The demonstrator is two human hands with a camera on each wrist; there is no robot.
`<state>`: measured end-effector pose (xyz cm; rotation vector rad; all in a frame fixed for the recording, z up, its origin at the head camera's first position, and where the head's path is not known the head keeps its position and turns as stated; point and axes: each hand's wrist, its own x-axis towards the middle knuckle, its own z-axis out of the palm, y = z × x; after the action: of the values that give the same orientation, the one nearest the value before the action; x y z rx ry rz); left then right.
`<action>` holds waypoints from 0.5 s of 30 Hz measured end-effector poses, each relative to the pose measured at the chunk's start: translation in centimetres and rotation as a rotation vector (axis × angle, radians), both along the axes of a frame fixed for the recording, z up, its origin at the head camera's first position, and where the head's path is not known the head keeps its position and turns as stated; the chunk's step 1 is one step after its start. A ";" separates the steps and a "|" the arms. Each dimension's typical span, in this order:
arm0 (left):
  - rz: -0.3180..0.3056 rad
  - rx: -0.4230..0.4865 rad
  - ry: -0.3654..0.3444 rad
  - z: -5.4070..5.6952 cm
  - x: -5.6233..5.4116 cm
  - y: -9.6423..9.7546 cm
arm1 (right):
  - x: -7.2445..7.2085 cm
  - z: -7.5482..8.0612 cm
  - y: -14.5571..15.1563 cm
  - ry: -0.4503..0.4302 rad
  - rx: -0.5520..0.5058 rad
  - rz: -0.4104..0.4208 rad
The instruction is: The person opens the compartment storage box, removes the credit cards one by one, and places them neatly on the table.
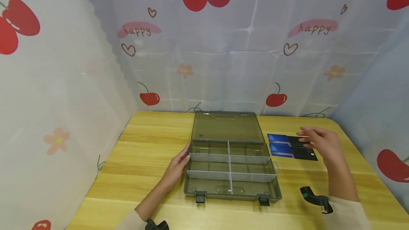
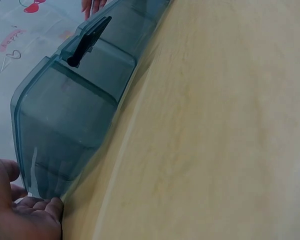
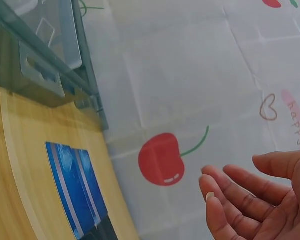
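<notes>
A translucent grey-green plastic organizer box (image 1: 230, 173) lies on the table with its lid (image 1: 227, 127) folded back away from me. Pale dividers (image 1: 207, 175) split it into several compartments. My left hand (image 1: 177, 164) holds the box's left side, the thumb at the rim; in the left wrist view its fingers (image 2: 40, 207) curl at the box's lower corner. Flat blue and black cards (image 1: 281, 150) lie side by side to the right of the box. Over the black ones hovers my right hand (image 1: 326, 144), fingers loosely bent and nothing in them.
Two dark latches (image 1: 200, 198) hang off the front of the box. The wooden table (image 1: 143, 144) runs up to a cherry-print curtain (image 1: 217, 56) at the back, with more of that cloth at both sides. Each wrist wears a black camera mount (image 1: 316, 200).
</notes>
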<state>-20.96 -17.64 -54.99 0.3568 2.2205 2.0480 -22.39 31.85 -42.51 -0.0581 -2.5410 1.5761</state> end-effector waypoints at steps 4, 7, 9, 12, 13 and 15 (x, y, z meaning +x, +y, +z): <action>0.014 0.018 -0.009 0.3 -0.1 -0.1 | -0.2 0.1 -1.3 0.018 -0.016 0.002; 0.028 0.016 -0.034 0.8 0.0 0.0 | -0.3 0.2 -2.1 0.019 -0.041 -0.024; 0.038 0.002 -0.059 1.2 0.1 0.1 | -0.3 0.3 -2.5 0.018 -0.046 -0.052; 0.048 -0.035 -0.079 2.0 0.1 0.1 | -0.4 0.5 -2.9 0.026 -0.040 -0.082; 0.051 -0.045 -0.085 2.3 0.0 0.0 | -0.5 0.6 -2.9 0.035 -0.032 -0.086; 0.057 -0.075 -0.087 2.9 -0.2 -0.2 | -0.6 0.9 -3.0 0.055 -0.013 -0.084</action>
<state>-21.12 -17.83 -52.09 0.1964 2.2733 1.9605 -22.95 28.82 -41.58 -0.1201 -2.4530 1.5416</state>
